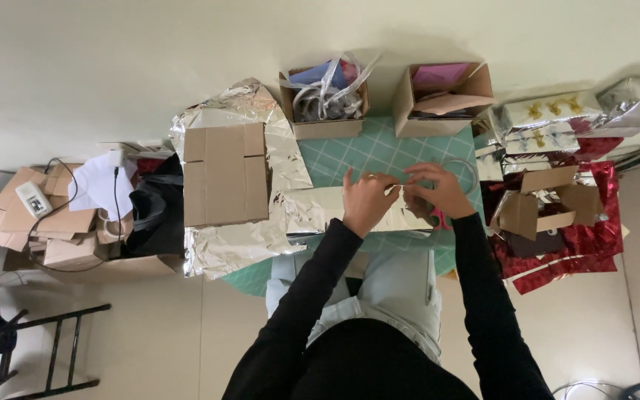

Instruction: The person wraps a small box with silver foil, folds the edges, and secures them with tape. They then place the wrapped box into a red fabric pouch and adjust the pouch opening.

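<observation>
A long box wrapped in silver foil [320, 209] lies across a green cutting mat [379, 152] in front of me. My left hand [367, 201] presses down on the foil near the box's right part, fingers bent. My right hand [442, 190] pinches the foil at the box's right end, close to the left hand. A pink-handled tool [439, 219] peeks out under my right wrist. A flattened cardboard box [225, 175] rests on a loose sheet of silver foil [235, 244] to the left.
Two open cardboard boxes stand at the mat's far edge, one with ribbons [325, 100], one with pink paper [442, 96]. Silver-wrapped gifts [550, 122], red foil [579, 244] and an open small box [546, 200] lie right. Cardboard pile [46, 222] and a black chair [38, 348] are left.
</observation>
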